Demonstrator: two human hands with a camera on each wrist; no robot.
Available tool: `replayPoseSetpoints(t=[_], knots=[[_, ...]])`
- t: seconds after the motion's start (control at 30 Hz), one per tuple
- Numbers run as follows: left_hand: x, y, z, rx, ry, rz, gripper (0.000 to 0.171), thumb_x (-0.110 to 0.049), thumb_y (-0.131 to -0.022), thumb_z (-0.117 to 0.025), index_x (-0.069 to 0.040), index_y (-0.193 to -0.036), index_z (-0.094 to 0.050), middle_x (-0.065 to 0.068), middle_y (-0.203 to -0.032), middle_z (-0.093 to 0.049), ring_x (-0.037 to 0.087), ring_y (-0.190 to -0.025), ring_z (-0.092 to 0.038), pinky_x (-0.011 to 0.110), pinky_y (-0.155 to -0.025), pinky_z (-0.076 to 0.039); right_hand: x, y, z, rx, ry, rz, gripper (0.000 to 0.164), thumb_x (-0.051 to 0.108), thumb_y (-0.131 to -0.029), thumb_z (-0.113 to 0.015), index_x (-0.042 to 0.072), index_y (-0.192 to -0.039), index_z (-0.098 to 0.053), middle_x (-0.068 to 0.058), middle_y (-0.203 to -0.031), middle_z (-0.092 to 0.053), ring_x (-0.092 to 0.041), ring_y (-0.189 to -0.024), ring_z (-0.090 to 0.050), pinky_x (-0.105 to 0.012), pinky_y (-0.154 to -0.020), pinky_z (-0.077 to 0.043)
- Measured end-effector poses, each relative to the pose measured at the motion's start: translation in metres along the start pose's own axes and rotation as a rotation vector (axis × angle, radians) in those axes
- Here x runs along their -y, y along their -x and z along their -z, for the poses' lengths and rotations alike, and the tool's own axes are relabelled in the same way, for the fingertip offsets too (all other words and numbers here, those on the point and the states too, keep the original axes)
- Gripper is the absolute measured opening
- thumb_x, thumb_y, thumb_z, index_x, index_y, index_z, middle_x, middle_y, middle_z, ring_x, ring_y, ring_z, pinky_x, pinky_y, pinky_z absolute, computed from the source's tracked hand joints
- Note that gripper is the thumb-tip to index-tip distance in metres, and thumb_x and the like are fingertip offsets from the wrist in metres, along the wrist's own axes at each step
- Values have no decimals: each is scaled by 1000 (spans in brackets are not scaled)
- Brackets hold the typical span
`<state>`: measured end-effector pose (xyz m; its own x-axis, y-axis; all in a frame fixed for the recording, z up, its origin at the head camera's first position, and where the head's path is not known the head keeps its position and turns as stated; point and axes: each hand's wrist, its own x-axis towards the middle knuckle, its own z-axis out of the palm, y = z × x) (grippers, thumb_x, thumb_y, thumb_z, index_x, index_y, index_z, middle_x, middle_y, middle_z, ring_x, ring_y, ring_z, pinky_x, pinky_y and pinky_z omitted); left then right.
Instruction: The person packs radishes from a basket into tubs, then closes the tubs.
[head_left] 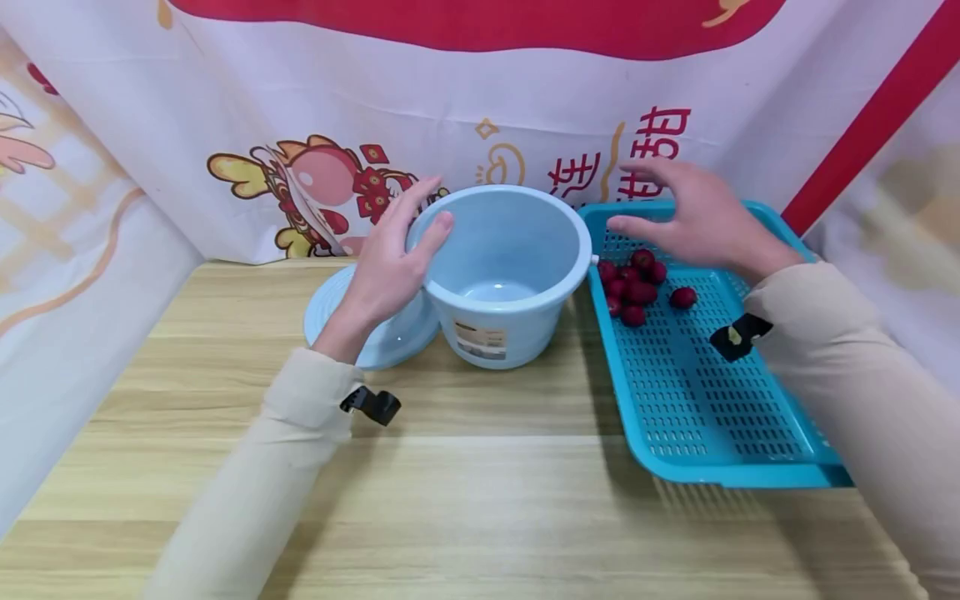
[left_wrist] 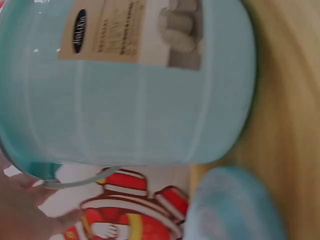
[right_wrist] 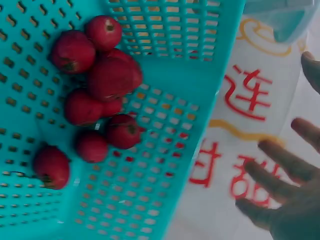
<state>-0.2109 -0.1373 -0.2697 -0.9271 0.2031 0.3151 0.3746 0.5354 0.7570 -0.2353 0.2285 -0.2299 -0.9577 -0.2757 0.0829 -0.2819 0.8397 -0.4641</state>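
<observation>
Blue plastic, this bucket [head_left: 498, 333] is standing mouth-up between them, probably for easy reach: the left hand [head_left: 393, 262], thumb and fingers apart, is hovering at its rim [head_left: 501, 307]; the right hand [head_left: 697, 212], spread, over the basket [head_left: 705, 473].

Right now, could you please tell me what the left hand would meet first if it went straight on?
Probably the light-blue bucket: the left hand overlaps its left edge in the head view, angled forward and right. Depth is unclear; passing above, it might meet the printed curtain first.
</observation>
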Motion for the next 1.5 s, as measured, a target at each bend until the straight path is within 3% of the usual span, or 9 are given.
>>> replayPoseSetpoints(t=[0.2, 0.47, 0.63, 0.8, 0.9, 1.13, 1.5], knots=[[14, 4, -8, -8, 231, 32, 61, -40, -109, -54, -25, -166, -37, -2, -172, -37, 19, -157, -39, 48, -127, -36, -31, -8, 2, 152, -156, -78, 77, 43, -96, -77, 22, -162, -45, -19, -157, -55, -45, -143, -51, -66, -103, -53], [19, 11, -10, -19, 288, 55, 59, -28, -109, -53, -22, -165, -38, -1, -171, -40, 21, -154, -44, 49, -123, -42, -69, -11, -12, 313, -277, -165, 68, 38, -97, -77, 19, -157, -50, -17, -154, -57, -41, -142, -48, -66, -109, -48], [18, 14, -10, -19, 277, 55, 61, -25, -108, -52, -22, -166, -37, -2, -172, -38, 23, -155, -43, 51, -124, -40, -82, -13, -26, 351, -307, -189, 61, 32, -98, -76, 16, -153, -56, -16, -151, -61, -39, -141, -51, -67, -112, -45], [17, 15, -10, -10, 241, 49, 62, -24, -107, -53, -22, -167, -36, -3, -173, -35, 24, -156, -41, 54, -125, -37, -85, -14, -37, 369, -309, -205, 54, 27, -98, -77, 12, -147, -63, -16, -144, -66, -32, -128, -60, -61, -110, -48], [17, 16, -11, 0, 218, 37, 63, -25, -106, -53, -22, -167, -35, -3, -173, -35, 24, -157, -39, 56, -125, -35, -86, -13, -40, 393, -293, -213, 53, 28, -97, -78, 12, -146, -65, -18, -147, -63, -35, -130, -54, -61, -108, -48], [19, 16, -15, 1, 196, 12, 63, -29, -105, -53, -26, -166, -37, -4, -172, -37, 24, -155, -40, 58, -124, -36, -94, -9, -43, 441, -259, -233, 55, 33, -97, -77, 14, -147, -64, -25, -167, -39, -51, -150, -25, -77, -114, -32], [18, 16, -15, -18, 172, 14, 63, -30, -104, -53, -27, -165, -38, -2, -171, -39, 26, -151, -45, 58, -120, -42, -91, -10, -48, 428, -226, -238, 53, 33, -99, -75, 13, -147, -65, -25, -166, -41, -50, -149, -28, -77, -113, -33]])
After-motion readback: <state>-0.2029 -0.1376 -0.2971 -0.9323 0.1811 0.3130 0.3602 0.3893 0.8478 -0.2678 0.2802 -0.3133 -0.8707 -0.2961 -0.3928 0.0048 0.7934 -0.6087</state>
